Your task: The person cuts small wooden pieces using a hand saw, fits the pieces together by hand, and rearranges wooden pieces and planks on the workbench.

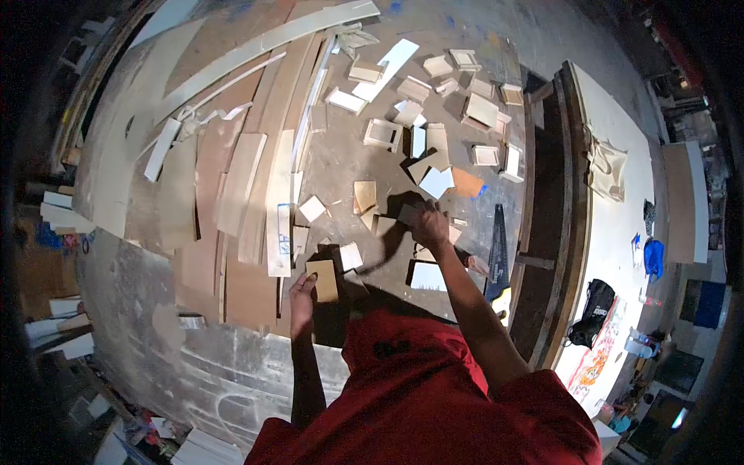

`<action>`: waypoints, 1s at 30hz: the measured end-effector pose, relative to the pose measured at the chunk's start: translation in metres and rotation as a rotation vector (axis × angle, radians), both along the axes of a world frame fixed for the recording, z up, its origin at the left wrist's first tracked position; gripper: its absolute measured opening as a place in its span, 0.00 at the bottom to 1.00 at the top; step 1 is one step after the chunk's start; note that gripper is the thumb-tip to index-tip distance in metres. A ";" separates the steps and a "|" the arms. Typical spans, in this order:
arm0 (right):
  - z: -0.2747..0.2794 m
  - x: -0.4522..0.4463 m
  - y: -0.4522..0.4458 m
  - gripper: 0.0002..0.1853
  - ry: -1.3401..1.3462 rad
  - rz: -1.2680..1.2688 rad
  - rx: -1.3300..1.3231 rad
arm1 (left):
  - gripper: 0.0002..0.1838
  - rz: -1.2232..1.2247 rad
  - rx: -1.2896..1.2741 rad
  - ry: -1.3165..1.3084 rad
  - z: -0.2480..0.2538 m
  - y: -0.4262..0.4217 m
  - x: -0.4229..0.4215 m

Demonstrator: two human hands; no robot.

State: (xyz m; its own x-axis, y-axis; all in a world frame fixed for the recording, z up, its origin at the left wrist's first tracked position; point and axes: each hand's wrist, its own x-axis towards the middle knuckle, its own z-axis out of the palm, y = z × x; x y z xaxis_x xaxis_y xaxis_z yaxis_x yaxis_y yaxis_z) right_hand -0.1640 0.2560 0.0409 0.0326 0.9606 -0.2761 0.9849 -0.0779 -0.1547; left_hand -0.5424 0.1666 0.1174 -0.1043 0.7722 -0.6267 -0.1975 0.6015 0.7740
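Note:
My left hand holds a tan wooden piece by its left edge, thumb on top. Farther right, my right hand reaches over the scattered pieces, its fingers bent and partly in shadow; whether anything is between them is hidden. Just beyond it lie a white piece and an orange-brown piece. Between my hands are a small white block and a tan piece with a darker face. A white rectangular sheet lies below my right forearm.
Long boards lie at the left of the worktable. Several small box-like wooden assemblies spread across the far side. A black ruler-like tool is right of my right hand. Beyond a dark gap stands a white-topped table with a black bag.

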 end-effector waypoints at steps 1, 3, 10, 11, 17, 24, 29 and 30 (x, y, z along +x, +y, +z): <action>0.012 -0.002 0.004 0.36 -0.005 0.006 0.006 | 0.16 0.003 -0.013 -0.026 0.005 0.001 0.002; 0.024 -0.003 0.003 0.36 0.063 -0.047 0.030 | 0.17 0.041 -0.019 -0.023 -0.010 -0.003 -0.001; 0.009 -0.001 -0.003 0.35 0.365 -0.188 0.063 | 0.18 -0.066 0.007 0.019 -0.015 -0.008 -0.008; 0.011 -0.004 -0.004 0.35 0.364 -0.185 0.061 | 0.17 -0.060 0.003 0.006 -0.011 -0.008 -0.005; 0.020 -0.023 -0.015 0.35 0.260 -0.155 0.166 | 0.16 -0.072 0.071 -0.027 -0.023 -0.005 0.009; 0.042 -0.074 -0.019 0.31 0.951 -0.172 0.018 | 0.16 -0.146 -0.039 -0.103 -0.023 0.044 0.046; 0.032 -0.115 -0.013 0.20 1.448 -0.257 -0.126 | 0.14 -0.431 0.393 0.215 -0.029 0.089 0.063; 0.028 -0.117 -0.011 0.20 1.450 -0.242 -0.134 | 0.13 -0.498 0.387 0.230 -0.035 0.102 0.051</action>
